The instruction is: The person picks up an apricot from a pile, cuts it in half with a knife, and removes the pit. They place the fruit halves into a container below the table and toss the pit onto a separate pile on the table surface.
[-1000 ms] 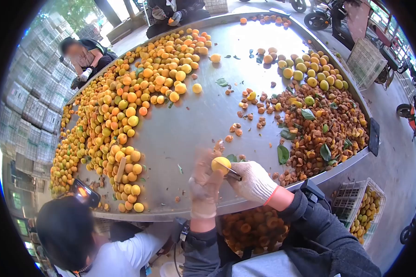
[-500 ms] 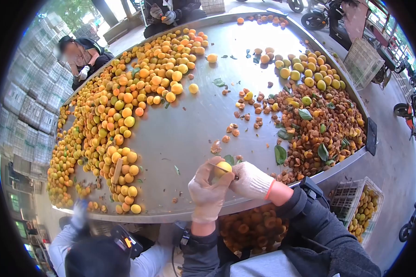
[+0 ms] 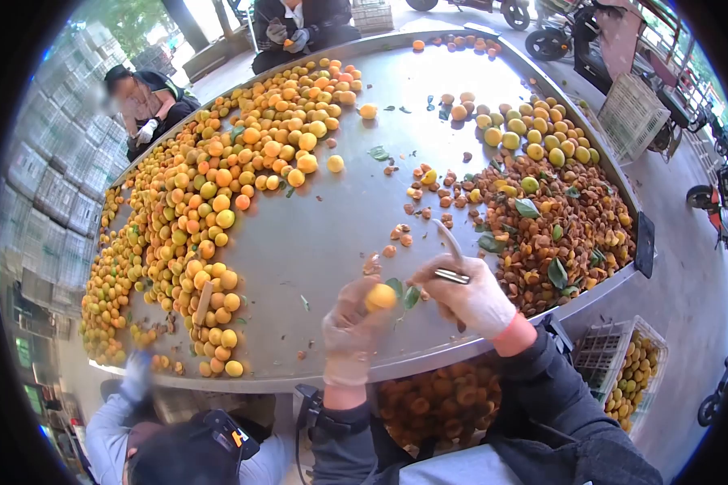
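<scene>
Yellow apricot [image 3: 380, 297] gripped in my gloved left hand [image 3: 353, 327]; right hand [image 3: 471, 297] clasps a knife [image 3: 451, 252], lifted clear. Pitting step, I judge; next, blade meets fruit.

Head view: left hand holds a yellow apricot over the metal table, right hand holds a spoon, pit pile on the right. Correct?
Not quite. In the head view the right hand holds a small knife, blade up, not a spoon. The rest stands: left hand holds the yellow apricot over the metal table, pit pile on the right.
</scene>
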`<state>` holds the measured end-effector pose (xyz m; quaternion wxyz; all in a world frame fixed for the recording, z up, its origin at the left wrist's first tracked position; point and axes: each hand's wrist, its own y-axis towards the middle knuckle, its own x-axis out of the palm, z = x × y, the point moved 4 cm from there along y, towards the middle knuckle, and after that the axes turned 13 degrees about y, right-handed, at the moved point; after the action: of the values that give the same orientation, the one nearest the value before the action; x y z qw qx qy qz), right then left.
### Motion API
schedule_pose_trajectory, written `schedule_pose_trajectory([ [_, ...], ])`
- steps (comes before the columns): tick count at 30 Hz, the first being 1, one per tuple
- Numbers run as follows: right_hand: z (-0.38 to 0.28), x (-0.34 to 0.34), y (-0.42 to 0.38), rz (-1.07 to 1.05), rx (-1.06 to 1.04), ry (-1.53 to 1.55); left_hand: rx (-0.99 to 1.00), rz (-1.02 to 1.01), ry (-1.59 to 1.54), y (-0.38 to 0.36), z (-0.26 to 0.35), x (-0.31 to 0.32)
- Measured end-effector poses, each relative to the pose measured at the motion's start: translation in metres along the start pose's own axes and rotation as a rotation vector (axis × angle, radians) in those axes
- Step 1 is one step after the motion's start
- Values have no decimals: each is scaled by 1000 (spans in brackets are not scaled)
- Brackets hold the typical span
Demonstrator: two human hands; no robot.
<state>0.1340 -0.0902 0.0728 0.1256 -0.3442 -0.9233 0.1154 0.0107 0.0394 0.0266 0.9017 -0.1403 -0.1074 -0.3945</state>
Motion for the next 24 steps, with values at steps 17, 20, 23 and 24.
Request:
schedule_pose_trajectory([
  [17,4,-12,-15,-548,232,61,-125,-42,-345,9,-17,-1],
  [20,26,-22,-6,-493,-345,-265,-198,-77,-341,5,-24,-5],
  [23,-13,-24,-7,69,-116,394,-197,-126,-236,2,-31,4],
  [24,-20,-21,-6,195,-220,583,-205,-134,-234,1,-33,8],
])
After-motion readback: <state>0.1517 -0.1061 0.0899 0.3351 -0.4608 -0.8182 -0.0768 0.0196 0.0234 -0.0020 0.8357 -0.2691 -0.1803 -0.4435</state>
